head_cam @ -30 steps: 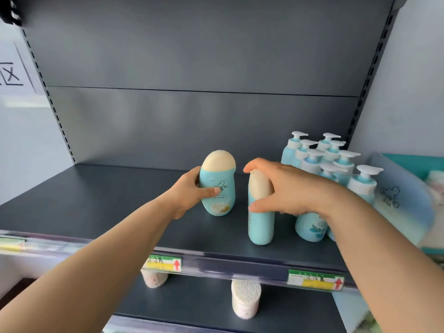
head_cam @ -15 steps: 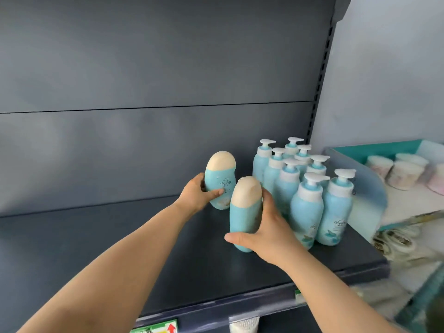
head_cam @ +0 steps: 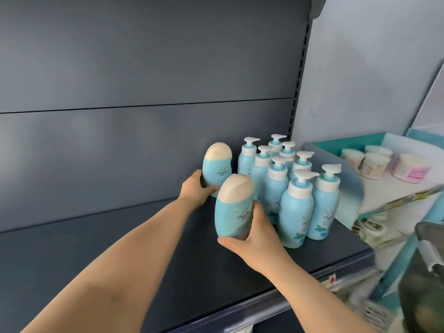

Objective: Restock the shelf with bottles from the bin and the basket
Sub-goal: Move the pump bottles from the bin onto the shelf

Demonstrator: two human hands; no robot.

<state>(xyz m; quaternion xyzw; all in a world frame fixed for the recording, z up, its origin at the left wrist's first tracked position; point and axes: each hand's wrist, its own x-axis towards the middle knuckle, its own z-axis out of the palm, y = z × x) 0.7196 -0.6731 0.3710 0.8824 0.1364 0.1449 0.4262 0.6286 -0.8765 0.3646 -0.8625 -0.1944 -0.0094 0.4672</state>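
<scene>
Two light-blue bottles with cream rounded caps stand on the dark grey shelf [head_cam: 120,255]. My left hand [head_cam: 195,189] grips the rear bottle [head_cam: 217,168] near the back panel. My right hand [head_cam: 252,233] wraps the lower part of the front bottle [head_cam: 234,207], label facing me. Just to the right stands a cluster of several blue pump bottles [head_cam: 298,207] with white pump heads, close beside the front bottle.
The shelf's left part is bare up to the grey back panel [head_cam: 120,152]. Right of the shelf end is a teal display tray [head_cam: 348,188] holding white jars [head_cam: 374,164]. A dark basket edge [head_cam: 430,255] shows at lower right.
The view swung right and closer. My right hand dropped from the front bottle's cap to its base and the bottle now sits beside the pump bottles. The left hand stays on the rear bottle.
</scene>
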